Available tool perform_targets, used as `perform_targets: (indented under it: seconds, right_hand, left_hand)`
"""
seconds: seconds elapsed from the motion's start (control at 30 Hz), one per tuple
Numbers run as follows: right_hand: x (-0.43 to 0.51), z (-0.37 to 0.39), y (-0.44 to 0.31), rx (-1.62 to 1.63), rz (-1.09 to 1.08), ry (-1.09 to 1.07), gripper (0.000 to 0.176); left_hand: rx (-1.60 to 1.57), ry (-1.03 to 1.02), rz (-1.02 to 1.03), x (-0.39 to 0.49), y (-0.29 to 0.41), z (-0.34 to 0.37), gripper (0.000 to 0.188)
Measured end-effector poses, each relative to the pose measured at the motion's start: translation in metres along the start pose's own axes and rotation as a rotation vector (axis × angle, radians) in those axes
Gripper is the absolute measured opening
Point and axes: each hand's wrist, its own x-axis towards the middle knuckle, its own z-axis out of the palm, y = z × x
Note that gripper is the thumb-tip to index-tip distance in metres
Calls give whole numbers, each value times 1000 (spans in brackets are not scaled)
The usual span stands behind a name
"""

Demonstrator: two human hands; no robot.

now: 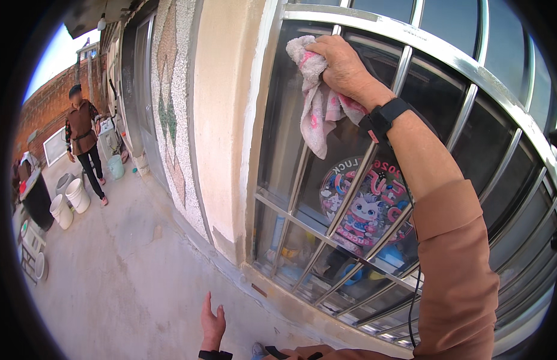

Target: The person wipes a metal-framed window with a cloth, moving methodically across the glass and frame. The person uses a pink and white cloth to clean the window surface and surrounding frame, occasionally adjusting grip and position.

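High on a barred window, my right hand [343, 65] grips a white and pink cloth [315, 101] near one of the upright metal bars [402, 69]. The cloth's lower end hangs down in front of the dark glass. A black band circles my right wrist. My left hand [213, 321] hangs low over the concrete ground, empty, with its fingers apart. Behind the bars, a round sticker with a cartoon figure [366, 211] shows on the glass, its lettering reversed.
A person [85, 135] stands at the left on the concrete yard [125, 270]. Around them are white buckets [78, 195], a light blue bucket [115, 167] and a dark bin [37, 202]. A plastered wall edge [222, 112] adjoins the window. A black cable [411, 310] hangs beside my right sleeve.
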Motion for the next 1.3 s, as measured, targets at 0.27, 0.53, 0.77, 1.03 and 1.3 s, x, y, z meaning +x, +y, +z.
perform_targets:
  seconds: [0.27,0.53,0.77,1.03,1.3]
  right_hand:
    - [-101,24,-121,992,873,-129,21]
    - [-164,4,-189,1057,659,-211,48]
    - [-199,-39,-158,817,610,-196,59]
    - [-261,-51,-169,650,745,-84,30]
    - [-361,-39,-223,800,1150,-246,23]
  left_hand:
    - [-830,-223,336,54,235,-6,75]
    - [-1400,-225,262,105,313,49,58]
    - [-1460,-220,175,157,332,29,36]
    - [-434,593,1359,309,435,-5,52]
    - [198,722,1322,398,481,-14,57]
